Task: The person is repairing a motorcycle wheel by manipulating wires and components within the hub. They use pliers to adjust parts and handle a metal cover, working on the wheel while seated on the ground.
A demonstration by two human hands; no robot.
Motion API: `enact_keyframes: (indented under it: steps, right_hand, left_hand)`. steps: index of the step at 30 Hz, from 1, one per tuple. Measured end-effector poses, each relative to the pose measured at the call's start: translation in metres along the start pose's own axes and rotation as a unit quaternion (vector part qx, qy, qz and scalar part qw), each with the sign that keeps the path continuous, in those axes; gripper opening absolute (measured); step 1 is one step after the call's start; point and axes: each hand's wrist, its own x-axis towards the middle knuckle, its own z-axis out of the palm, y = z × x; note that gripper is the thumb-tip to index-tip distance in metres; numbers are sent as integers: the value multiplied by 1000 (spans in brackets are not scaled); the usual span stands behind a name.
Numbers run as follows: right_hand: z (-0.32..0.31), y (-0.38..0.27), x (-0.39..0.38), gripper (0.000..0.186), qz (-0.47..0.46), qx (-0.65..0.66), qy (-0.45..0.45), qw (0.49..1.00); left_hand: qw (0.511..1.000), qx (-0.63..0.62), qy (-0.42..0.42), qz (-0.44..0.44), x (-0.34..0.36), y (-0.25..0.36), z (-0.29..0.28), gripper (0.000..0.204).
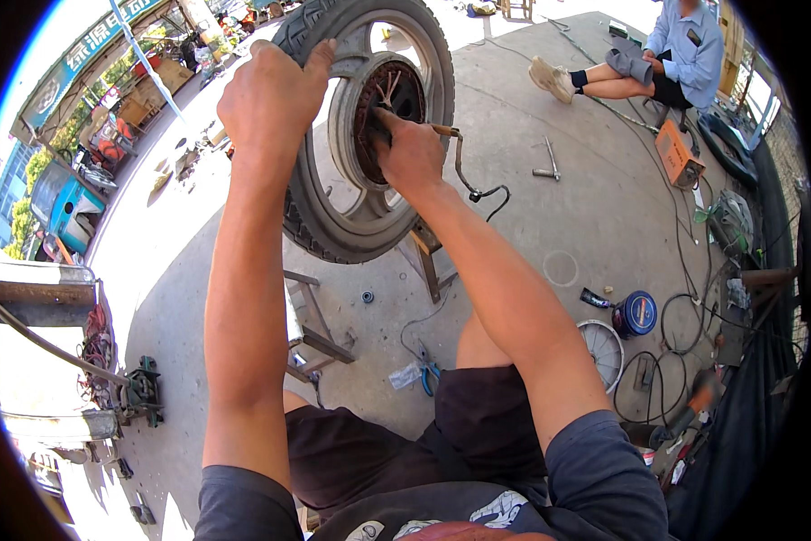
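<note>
I have a spoked wheel (345, 219) with a black knobbly tyre raised in front of me, its round hub open on the near side. My left hand (270, 95) is closed over the tyre's upper left, thumb up. At the hub, my right hand (412, 155) has its index finger reaching into the dark middle; the other fingers curl mostly out of sight. Brown-red windings (367, 149) ring the hub's inside, and pale wire ends (387, 87) stick up there. Beside my right knuckles juts a brown rod-like piece (445, 131), from which a cable (460, 167) hangs.
Below the wheel are a metal stand (431, 269) and a low stool (322, 345). Blue-handled pliers (429, 374), a blue tub (635, 314), a round grey cover (601, 352) and a hammer-like tool (550, 167) lie around. Rightward, a person (690, 54) sits near an orange machine (677, 155) with cables.
</note>
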Motion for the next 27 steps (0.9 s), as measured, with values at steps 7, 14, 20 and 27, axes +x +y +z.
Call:
enact_keyframes:
  steps: [7,14,20,27]
  right_hand:
    - [2,11,-12,23,-12,69,39,997]
    - [12,24,-14,25,144,169,-35,974]
    - [15,24,-10,32,170,229,-36,958]
    - [12,21,-15,29,144,224,-19,964]
  left_hand:
    - [1000,-12,-23,-14,1,-3,-1,85]
    - [1000,-10,6,-8,-1,-1,0,76]
    - [1000,-15,8,-6,-2,-2,1,78]
    - [1000,-3,6,-12,-1,-3,2,81]
